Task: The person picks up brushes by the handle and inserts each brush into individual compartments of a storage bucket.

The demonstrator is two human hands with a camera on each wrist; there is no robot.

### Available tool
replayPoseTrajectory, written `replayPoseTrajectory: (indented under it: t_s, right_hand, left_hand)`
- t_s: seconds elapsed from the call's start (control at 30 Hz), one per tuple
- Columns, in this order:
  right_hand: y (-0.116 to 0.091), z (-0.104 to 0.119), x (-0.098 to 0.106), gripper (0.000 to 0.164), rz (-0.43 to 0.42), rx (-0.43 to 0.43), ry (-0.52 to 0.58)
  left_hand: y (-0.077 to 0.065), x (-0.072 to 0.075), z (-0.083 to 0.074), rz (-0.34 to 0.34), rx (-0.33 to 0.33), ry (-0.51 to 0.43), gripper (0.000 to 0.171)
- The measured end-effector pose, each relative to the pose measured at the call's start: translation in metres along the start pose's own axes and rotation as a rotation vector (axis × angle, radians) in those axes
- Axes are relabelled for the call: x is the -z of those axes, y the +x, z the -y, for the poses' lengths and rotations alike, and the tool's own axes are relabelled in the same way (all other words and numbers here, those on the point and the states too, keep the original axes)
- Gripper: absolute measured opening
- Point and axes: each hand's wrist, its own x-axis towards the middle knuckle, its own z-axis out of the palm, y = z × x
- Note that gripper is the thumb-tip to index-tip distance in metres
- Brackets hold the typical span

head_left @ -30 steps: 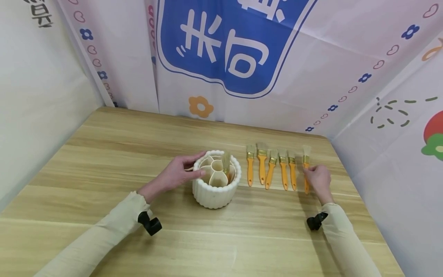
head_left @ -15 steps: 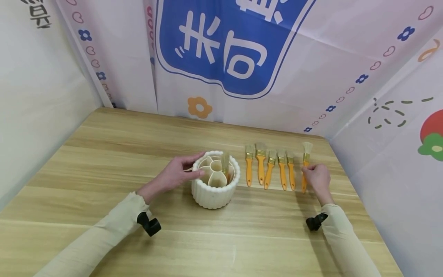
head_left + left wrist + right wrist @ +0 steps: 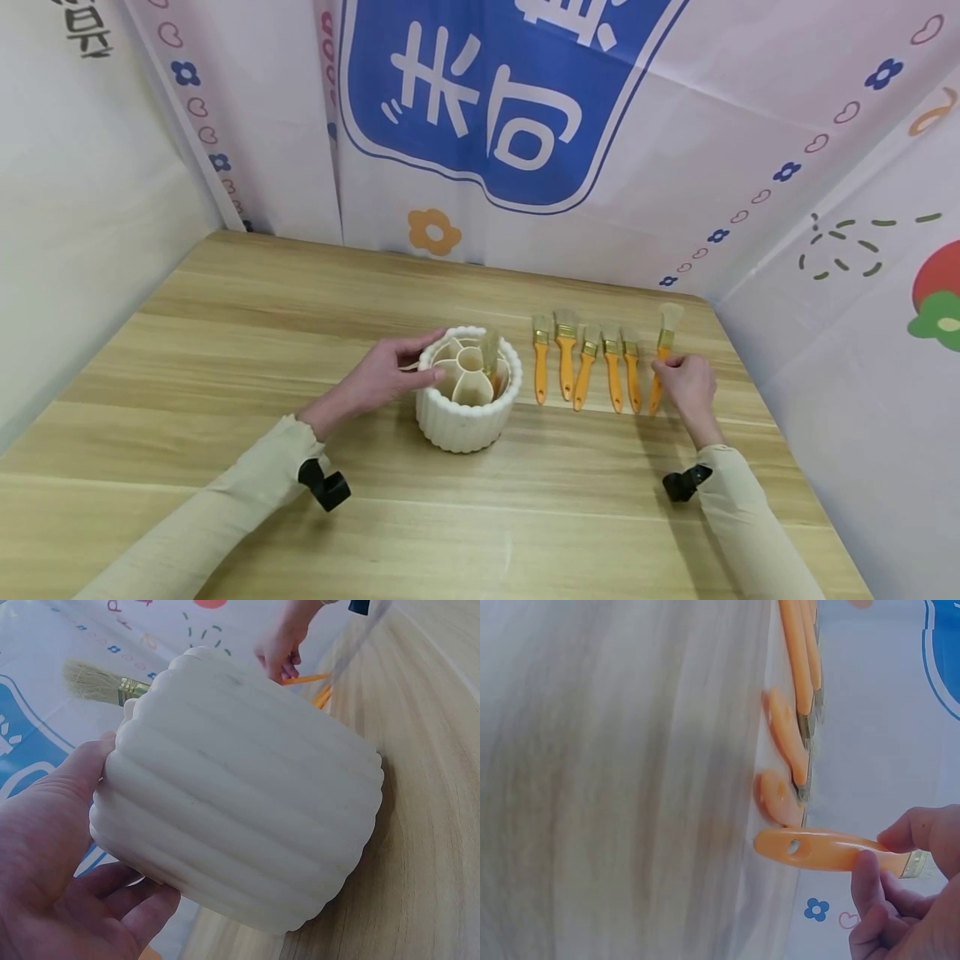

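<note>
A white ribbed round holder (image 3: 461, 429) with several compartments stands on the table. At its left side my left hand (image 3: 378, 375) grips it, thumb at the rim and fingers around the wall (image 3: 232, 795), as the left wrist view shows. One paintbrush (image 3: 490, 350) stands in a right-hand compartment, bristles up. Over at the right, my right hand (image 3: 690, 390) pinches the orange handle of another paintbrush (image 3: 817, 850) between thumb and fingers. That brush is tilted, its pale bristles up and away from me, with its handle end low near the table.
Several orange-handled paintbrushes (image 3: 566, 367) lie in a row between the holder and my right hand, bristles toward the back. The wooden table (image 3: 405, 533) meets a printed cloth wall (image 3: 285, 167) behind, with more cloth walls at left and right.
The brush in my right hand has lifted and tilted, its bristles rising and its handle end swinging left. My left hand and the holder have stayed in place.
</note>
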Motion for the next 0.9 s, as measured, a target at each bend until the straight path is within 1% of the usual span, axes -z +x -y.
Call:
replayPoseTrajectory:
  t_s: [0.37, 0.8, 0.9]
  right_hand:
    - [-0.0011, 0.0031, 0.0016, 0.026, -0.031, 0.008, 0.009]
    - [-0.0047, 0.0057, 0.0027, 0.023, -0.115, 0.053, 0.033]
    - [-0.0050, 0.0060, 0.0029, 0.022, -0.120, 0.055, 0.037]
  left_hand:
    - [-0.0005, -0.0001, 0.0001, -0.004, -0.012, -0.003, 0.065]
    - [-0.0003, -0.0001, 0.0012, -0.004, 0.003, -0.001, 0.066]
    - [0.0000, -0.0002, 0.0019, -0.008, 0.001, 0.002, 0.065]
